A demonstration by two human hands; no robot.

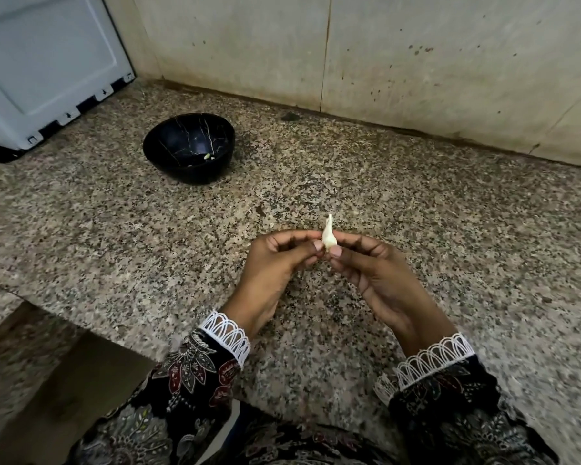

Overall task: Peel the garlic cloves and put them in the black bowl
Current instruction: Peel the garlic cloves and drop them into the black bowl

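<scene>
Head view, near to far. At the bottom edge, two dark floral sleeves [195, 374] with white lace cuffs enter the frame; the forearms are cut off by the lower border and the cloth below them is blurred. Above the cuffs, the left hand [275, 263] and the right hand [373, 266] meet over the speckled stone desk [450, 229]. Both hands have curled fingers, and thumb and fingertips of each pinch a single garlic clove [327, 238] held between them. The clove stands roughly upright, its pointed papery tip rising above the fingers; its lower end is hidden behind the two thumbs, so how much skin is on it cannot be made out. A small pale fleck lies on the desk just beyond the clove; what it is cannot be told. Farther off and to the left of the hands, well apart from them, the black bowl [188, 149] sits on the desk, with thin pale veins on its inner wall and one small pale piece [208, 156] at its bottom, too small to identify with certainty. Behind the bowl, a white appliance [47, 62] is cut off by the left and top edges. A stained tiled wall [383, 55] closes the far side.
</scene>
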